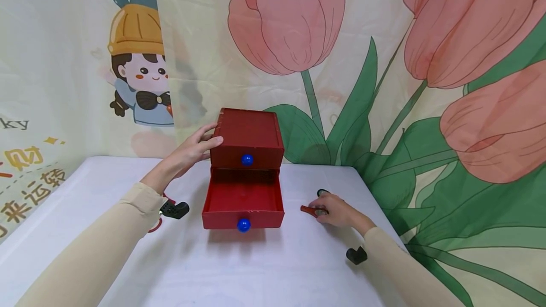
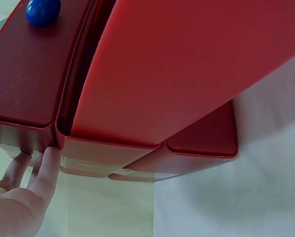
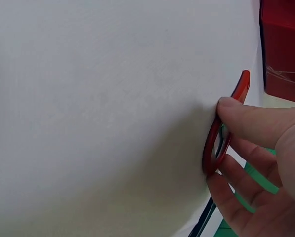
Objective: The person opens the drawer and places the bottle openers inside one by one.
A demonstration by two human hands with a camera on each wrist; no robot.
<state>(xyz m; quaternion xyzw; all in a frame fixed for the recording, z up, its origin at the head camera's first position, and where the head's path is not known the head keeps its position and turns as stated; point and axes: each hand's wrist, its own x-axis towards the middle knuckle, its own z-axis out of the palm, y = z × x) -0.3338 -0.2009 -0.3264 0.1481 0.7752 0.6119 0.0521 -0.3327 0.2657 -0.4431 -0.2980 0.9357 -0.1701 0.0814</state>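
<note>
A dark red drawer cabinet (image 1: 249, 129) with blue knobs stands at the middle of the table. Below the top drawer, a drawer (image 1: 243, 193) is pulled out, with its bare red floor showing. My left hand (image 1: 194, 150) rests at the cabinet's upper left side, thumb near the top edge and fingers against the side wall. To the right of the cabinet, my right hand (image 1: 337, 210) pinches a red piece with an oval loop and a tapered end (image 3: 210, 148) between thumb and fingers, close over the table. Its exact kind I cannot tell.
A dark ringed thing (image 1: 323, 192) lies just beyond my right hand. Red curved loops (image 1: 156, 225) show on the table, partly hidden behind my left forearm. In the left wrist view, a lower drawer (image 2: 206, 131) sits beneath the pulled-out one. A tulip-printed cloth (image 1: 286, 22) hangs behind.
</note>
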